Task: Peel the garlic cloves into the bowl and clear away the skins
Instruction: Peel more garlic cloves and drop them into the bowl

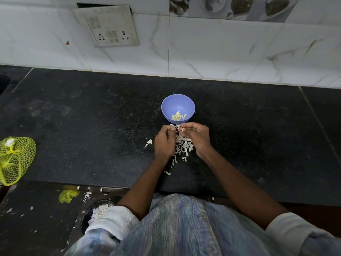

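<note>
A blue bowl (178,102) stands on the black counter and holds several peeled garlic cloves (178,116). Just in front of it lies a heap of white garlic skins (181,147). My right hand (198,138) pinches a small garlic clove (183,129) between thumb and fingertips over the heap. My left hand (164,143) is curled beside it, its fingertips close to the clove; whether it holds anything is hidden.
A yellow mesh bag (14,159) lies at the counter's left front edge. A scrap of yellow mesh (68,195) and loose skins lie on the floor below. A dark bin with skins (99,209) shows under my left sleeve. A socket plate (110,26) is on the tiled wall.
</note>
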